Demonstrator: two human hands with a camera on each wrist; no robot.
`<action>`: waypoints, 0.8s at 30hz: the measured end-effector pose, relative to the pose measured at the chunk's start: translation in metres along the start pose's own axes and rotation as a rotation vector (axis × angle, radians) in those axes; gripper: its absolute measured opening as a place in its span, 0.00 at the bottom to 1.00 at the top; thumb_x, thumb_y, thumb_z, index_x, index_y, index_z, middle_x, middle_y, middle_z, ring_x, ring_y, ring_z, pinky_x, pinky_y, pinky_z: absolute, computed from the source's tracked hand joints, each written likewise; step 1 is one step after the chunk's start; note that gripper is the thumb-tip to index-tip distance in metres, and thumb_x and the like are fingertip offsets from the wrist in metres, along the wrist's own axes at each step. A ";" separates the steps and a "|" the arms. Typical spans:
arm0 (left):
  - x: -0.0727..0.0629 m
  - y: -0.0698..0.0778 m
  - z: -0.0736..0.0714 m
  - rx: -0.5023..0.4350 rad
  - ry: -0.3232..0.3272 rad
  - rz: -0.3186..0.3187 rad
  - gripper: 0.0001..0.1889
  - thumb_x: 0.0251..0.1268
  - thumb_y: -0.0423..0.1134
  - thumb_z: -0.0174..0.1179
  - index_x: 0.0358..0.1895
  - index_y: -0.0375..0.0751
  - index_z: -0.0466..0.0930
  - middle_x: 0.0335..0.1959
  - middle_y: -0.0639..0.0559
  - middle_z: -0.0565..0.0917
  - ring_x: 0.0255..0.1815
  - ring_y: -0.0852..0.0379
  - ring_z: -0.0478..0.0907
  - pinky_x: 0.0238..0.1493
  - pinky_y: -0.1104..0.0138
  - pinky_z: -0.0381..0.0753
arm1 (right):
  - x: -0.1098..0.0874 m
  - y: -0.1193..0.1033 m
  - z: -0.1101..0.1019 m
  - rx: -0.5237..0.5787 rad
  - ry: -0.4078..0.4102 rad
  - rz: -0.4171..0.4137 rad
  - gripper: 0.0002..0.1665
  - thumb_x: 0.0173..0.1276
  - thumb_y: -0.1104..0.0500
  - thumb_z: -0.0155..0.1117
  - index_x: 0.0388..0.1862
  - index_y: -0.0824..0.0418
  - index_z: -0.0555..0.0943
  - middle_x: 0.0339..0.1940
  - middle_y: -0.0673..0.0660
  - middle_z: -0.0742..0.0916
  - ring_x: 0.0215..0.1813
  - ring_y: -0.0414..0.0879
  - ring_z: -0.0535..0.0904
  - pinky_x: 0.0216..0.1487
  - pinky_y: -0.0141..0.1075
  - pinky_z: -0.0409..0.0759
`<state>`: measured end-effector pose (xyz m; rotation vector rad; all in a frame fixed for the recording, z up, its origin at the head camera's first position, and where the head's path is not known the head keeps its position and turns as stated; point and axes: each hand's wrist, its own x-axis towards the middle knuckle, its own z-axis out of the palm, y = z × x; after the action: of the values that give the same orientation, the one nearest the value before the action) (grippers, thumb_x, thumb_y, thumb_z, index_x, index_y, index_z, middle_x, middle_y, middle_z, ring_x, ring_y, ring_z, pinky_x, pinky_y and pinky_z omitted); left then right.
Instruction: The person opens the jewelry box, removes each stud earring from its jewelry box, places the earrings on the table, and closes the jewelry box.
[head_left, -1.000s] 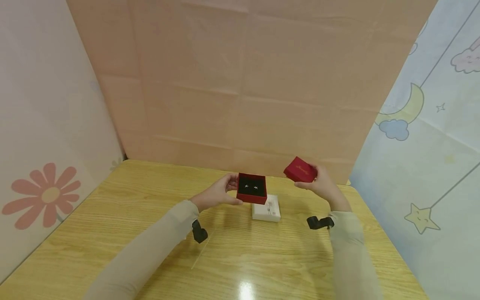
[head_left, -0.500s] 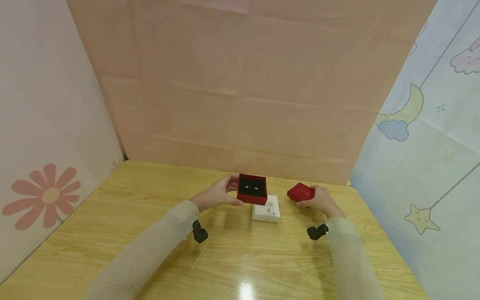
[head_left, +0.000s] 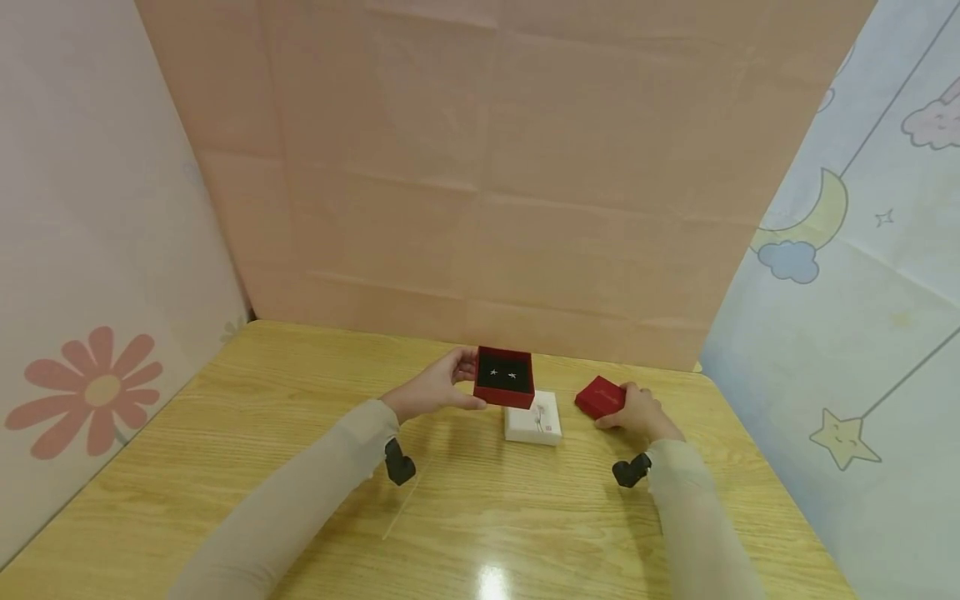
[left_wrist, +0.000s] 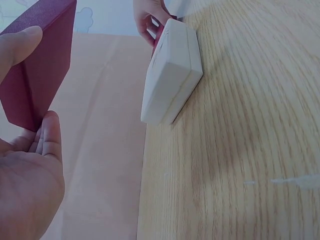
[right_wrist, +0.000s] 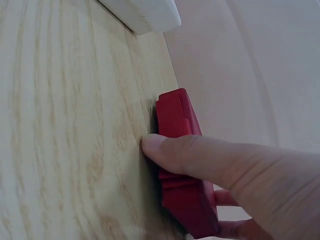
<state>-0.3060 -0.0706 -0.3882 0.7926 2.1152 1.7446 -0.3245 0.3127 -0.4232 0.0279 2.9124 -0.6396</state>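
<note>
Pinches the box [head_left: 504, 398] midair with the left hand [head_left: 437, 389]; grips the lid [head_left: 600, 397] on the tabletop [head_left: 480, 500], at the box's three o'clock, with the right hand [head_left: 637, 412]. Has the white case [head_left: 536, 425] between, at five, partly hidden by the box; faces a sheet [head_left: 480, 167] at twelve.

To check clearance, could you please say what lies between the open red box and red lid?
In the head view, the white box, then bare tabletop.

Stretches both arms [head_left: 292, 500] forward; grips between thumb [left_wrist: 24, 44] and fingers [left_wrist: 51, 136] with left hand [head_left: 433, 390] raised, likewise with right hand [head_left: 637, 413] lower.
</note>
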 end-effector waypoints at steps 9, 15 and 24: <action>0.000 -0.001 -0.001 0.003 0.000 -0.007 0.38 0.54 0.32 0.71 0.66 0.36 0.59 0.61 0.42 0.69 0.61 0.47 0.68 0.70 0.46 0.59 | 0.001 -0.001 0.000 0.020 -0.073 0.072 0.57 0.54 0.45 0.74 0.70 0.72 0.54 0.58 0.74 0.69 0.53 0.66 0.68 0.48 0.54 0.72; 0.000 0.000 0.000 0.001 0.003 0.002 0.38 0.54 0.32 0.71 0.65 0.36 0.59 0.60 0.42 0.69 0.60 0.48 0.68 0.70 0.45 0.57 | -0.002 -0.003 -0.001 -0.008 -0.082 0.072 0.56 0.55 0.45 0.73 0.69 0.73 0.54 0.57 0.74 0.69 0.53 0.66 0.67 0.48 0.56 0.71; -0.001 0.001 0.000 0.007 0.001 -0.009 0.39 0.54 0.31 0.70 0.67 0.36 0.58 0.62 0.42 0.68 0.61 0.47 0.67 0.69 0.45 0.57 | -0.004 -0.004 -0.008 0.010 -0.067 0.032 0.61 0.61 0.35 0.64 0.73 0.74 0.47 0.64 0.80 0.63 0.60 0.73 0.64 0.58 0.64 0.67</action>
<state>-0.3054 -0.0709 -0.3872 0.7831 2.1233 1.7353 -0.3215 0.3126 -0.4141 0.0530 2.8383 -0.6378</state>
